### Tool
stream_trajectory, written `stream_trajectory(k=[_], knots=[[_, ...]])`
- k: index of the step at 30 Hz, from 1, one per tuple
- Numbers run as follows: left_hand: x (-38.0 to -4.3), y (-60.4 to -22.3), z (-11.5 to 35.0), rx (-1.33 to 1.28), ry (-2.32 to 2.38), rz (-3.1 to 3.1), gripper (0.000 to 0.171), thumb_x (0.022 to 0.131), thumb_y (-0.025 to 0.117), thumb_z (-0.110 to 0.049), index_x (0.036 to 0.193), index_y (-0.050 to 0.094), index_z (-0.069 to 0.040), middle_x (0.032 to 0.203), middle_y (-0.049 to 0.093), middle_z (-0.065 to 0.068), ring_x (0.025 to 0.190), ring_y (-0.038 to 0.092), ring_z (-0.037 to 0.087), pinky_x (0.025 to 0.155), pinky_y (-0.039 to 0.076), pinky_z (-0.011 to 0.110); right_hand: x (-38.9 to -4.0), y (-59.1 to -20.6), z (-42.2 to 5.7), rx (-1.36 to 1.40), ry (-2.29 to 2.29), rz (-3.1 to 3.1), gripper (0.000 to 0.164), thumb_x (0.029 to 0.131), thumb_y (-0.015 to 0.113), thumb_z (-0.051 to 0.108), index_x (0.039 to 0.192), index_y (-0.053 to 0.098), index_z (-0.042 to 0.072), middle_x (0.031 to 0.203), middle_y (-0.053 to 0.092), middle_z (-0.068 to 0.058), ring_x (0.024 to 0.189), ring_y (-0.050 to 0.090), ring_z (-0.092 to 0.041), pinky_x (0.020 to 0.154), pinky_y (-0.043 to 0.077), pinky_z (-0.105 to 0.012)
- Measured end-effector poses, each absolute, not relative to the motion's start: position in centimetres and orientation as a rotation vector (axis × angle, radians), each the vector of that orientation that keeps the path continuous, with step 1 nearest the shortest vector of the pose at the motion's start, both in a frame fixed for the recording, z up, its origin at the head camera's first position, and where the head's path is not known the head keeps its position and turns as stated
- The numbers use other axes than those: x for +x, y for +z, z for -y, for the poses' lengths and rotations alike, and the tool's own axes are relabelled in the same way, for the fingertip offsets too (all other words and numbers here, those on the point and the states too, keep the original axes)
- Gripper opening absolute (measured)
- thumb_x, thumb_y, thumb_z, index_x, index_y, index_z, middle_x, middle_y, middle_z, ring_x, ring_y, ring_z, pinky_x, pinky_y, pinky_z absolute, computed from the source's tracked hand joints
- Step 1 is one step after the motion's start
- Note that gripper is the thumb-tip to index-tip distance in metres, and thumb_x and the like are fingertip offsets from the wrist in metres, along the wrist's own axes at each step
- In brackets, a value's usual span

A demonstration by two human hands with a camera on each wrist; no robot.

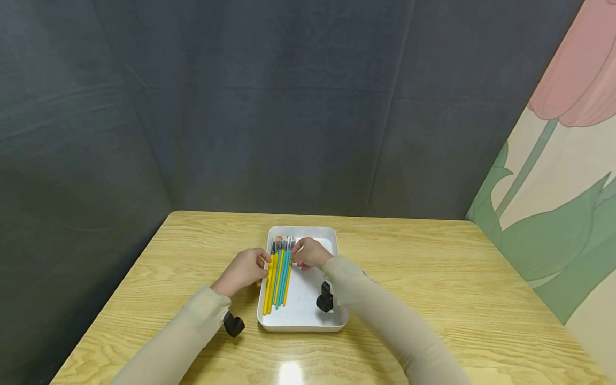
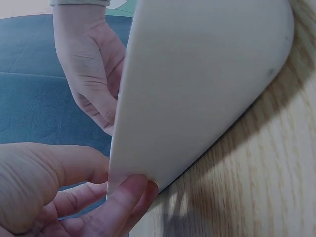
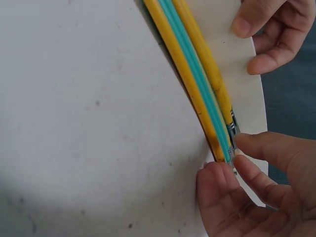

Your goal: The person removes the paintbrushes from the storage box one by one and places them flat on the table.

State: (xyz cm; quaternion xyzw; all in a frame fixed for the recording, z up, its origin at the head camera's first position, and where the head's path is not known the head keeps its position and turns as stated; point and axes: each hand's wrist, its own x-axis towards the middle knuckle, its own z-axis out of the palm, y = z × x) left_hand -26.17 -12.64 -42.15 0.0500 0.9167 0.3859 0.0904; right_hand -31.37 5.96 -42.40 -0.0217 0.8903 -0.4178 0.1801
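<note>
A white tray (image 1: pixel 308 318) holds a row of yellow and teal paintbrushes (image 1: pixel 279 280) lying side by side along its left part, bristle ends toward the back. My left hand (image 1: pixel 247 270) grips the tray's left wall, thumb over the rim and fingers against the outside (image 2: pixel 123 202). At the brushes' bristle ends is my right hand (image 1: pixel 310 253), reaching in from the right. In the right wrist view its curled fingers (image 3: pixel 217 182) and thumb close around the metal collars of the brushes, hiding most of the bristles.
The tray stands on a wooden table (image 1: pixel 409 267), near the middle of its width. A dark curtain (image 1: pixel 289 107) hangs behind and to the left. At right is a wall with a painted tulip (image 1: pixel 572 69). Small black cameras (image 1: pixel 325 298) hang from both wrists.
</note>
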Motion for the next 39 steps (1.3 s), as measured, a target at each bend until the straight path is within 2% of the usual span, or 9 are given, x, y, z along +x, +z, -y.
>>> stream_trajectory(k=[16, 31, 39], knots=[[-26.1, -42.2, 12.6, 0.163, 1.16, -2.724, 0.025, 0.08, 0.069, -0.002, 0.104, 0.063, -0.002, 0.082, 0.057, 0.008, 0.058, 0.056, 0.017, 0.053, 0.045, 0.025, -32.0, -43.1, -5.4, -0.013, -1.119, -2.542, 0.017, 0.079, 0.075, 0.004, 0.087, 0.059, 0.007, 0.07, 0.052, -0.005, 0.057, 0.049, -0.014, 0.052, 0.05, -0.022], [-26.1, -42.2, 12.5, 0.156, 1.151, -2.73, 0.025, 0.08, 0.068, 0.0, 0.104, 0.063, -0.002, 0.083, 0.057, 0.008, 0.06, 0.057, 0.016, 0.055, 0.046, 0.025, -32.3, -43.5, -4.9, -0.081, -1.063, -2.591, 0.02, 0.076, 0.072, -0.002, 0.081, 0.054, 0.005, 0.071, 0.05, -0.004, 0.052, 0.049, -0.013, 0.045, 0.045, -0.02], [-26.2, -42.3, 12.5, 0.15, 1.148, -2.731, 0.024, 0.081, 0.069, -0.002, 0.104, 0.063, -0.003, 0.083, 0.057, 0.008, 0.06, 0.057, 0.016, 0.055, 0.045, 0.025, -32.0, -43.1, -4.7, -0.081, -1.035, -2.614, 0.022, 0.073, 0.073, -0.004, 0.078, 0.053, 0.004, 0.072, 0.054, -0.006, 0.049, 0.053, -0.013, 0.048, 0.05, -0.023]])
